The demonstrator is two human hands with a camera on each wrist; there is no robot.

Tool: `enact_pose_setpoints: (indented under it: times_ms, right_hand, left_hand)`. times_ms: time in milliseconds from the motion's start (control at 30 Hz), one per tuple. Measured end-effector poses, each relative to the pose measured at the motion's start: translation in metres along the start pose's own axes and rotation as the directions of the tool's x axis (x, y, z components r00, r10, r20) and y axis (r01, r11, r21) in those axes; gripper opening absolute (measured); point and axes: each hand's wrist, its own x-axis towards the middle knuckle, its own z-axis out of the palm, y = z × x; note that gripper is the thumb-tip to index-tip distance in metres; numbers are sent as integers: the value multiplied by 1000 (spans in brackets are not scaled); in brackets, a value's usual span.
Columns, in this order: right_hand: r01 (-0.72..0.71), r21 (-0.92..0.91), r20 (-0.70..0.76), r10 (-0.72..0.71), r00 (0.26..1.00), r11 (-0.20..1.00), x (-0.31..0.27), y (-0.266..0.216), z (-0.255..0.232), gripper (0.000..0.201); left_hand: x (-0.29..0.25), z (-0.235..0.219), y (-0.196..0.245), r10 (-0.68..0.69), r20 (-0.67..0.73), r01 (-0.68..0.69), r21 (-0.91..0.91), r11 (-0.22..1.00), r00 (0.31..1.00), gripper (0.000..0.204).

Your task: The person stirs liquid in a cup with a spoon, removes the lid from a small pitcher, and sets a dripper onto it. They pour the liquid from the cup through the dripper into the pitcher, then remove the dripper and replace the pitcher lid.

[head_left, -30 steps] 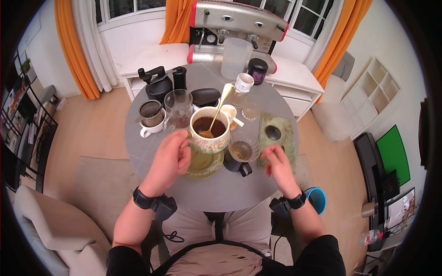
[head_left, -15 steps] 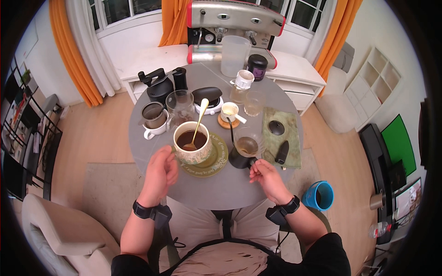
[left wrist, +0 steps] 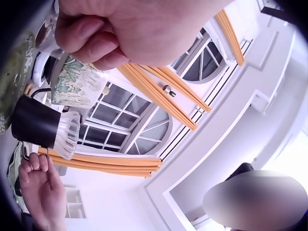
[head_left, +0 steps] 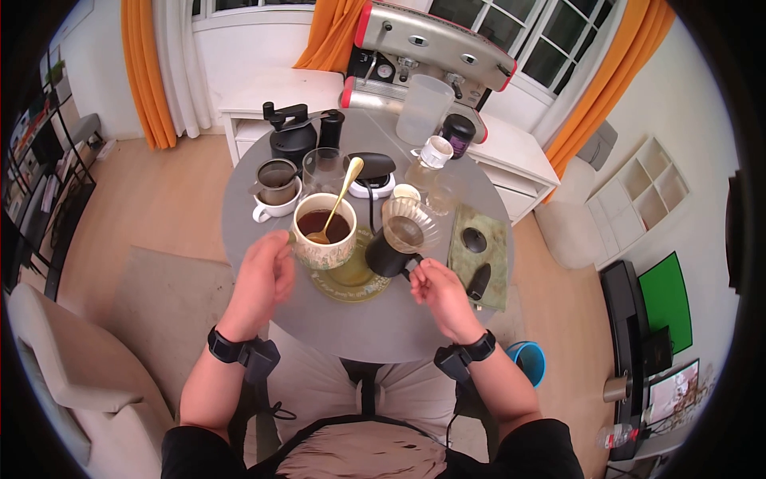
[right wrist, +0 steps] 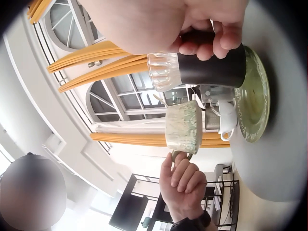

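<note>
My left hand [head_left: 262, 275] grips the handle of a floral mug [head_left: 325, 249] and holds it above the table; dark liquid and a gold spoon [head_left: 345, 188] are in it. My right hand [head_left: 444, 297] pinches the handle of a black pot [head_left: 386, 254] with a ribbed clear glass dripper [head_left: 415, 223] on top. In the right wrist view the pot [right wrist: 211, 70] looks raised beside the green plate [right wrist: 254, 96]. The plate [head_left: 355, 289] lies between and below both vessels, partly hidden by them.
Behind stand a white cup with a strainer [head_left: 275, 209], a glass jug [head_left: 323, 169], a black kettle [head_left: 294, 142], a scale [head_left: 372, 188] and a clear pitcher [head_left: 423, 110]. On the right lies a green mat [head_left: 493, 231] with black items. A blue bucket [head_left: 528, 363] is on the floor.
The mug first swung left off the plate's middle. Then my right hand took the black pot by its handle and brought it left, over the plate's right edge. The head view has tilted.
</note>
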Motion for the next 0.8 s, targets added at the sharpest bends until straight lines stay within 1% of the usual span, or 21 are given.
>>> enact_pose_setpoints:
  times_ms: [67, 233, 367, 500, 567, 600, 667, 800]
  right_hand:
    - [-7, 6, 37, 7, 999, 1000, 8, 4, 8, 28]
    - [-23, -18, 66, 24, 998, 1000, 20, 15, 23, 28]
    - [-35, -44, 97, 39, 995, 998, 28, 24, 28, 27]
    - [-64, -90, 90, 72, 993, 994, 31, 27, 30, 26]
    - [-69, -124, 53, 77, 996, 990, 29, 26, 32, 24]
    - [-72, -122, 52, 79, 996, 990, 29, 25, 31, 24]
    - [-59, -213, 55, 72, 996, 975, 29, 24, 26, 23]
    - [-45, -235, 82, 66, 994, 971, 24, 18, 5, 25]
  left_hand:
    - [-2, -3, 5, 21, -2, -21, -8, 1000, 1000, 32]
    - [-6, -8, 16, 30, -67, -33, -48, 998, 997, 32]
    - [-5, -12, 19, 61, -67, -64, -49, 997, 996, 32]
    - [-3, -14, 19, 71, -54, -75, -65, 995, 996, 33]
    - [-2, -14, 18, 70, -48, -73, -69, 995, 996, 33]
    - [-2, -12, 18, 71, -48, -74, -69, 995, 996, 33]
    - [-2, -11, 17, 69, -45, -72, -67, 995, 997, 33]
    - [1, -8, 14, 65, -35, -67, -67, 995, 997, 34]
